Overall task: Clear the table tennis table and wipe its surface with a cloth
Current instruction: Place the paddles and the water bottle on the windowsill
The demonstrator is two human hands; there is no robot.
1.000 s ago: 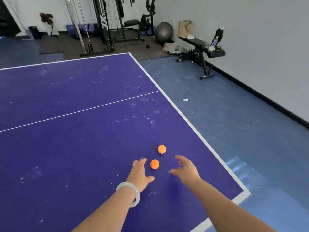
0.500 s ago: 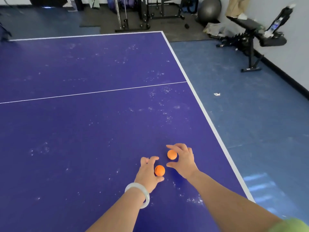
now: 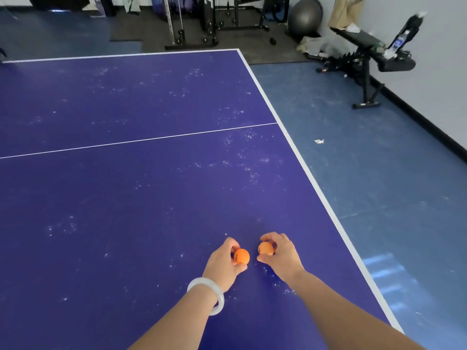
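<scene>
Between the curled fingers of the left hand (image 3: 222, 263), one orange ball (image 3: 241, 256) is sitting pinched; just right of it, the right hand (image 3: 283, 258) is gripping the second ball (image 3: 265, 248). Clearing is seemingly wrapping up; the speckled worktop (image 3: 126, 198) beyond the fingers is awaiting wiping, with no cloth showing.

Flat tabletop (image 3: 126, 223) spreads left and ahead; bench (image 3: 364, 37) stands far right

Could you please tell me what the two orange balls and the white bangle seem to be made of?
The left ball and right ball: likely plastic, matte; even orange, smooth, only soft shading. The bangle: possibly jade or glass, polished; milky, translucent, with glossy highlights.
</scene>
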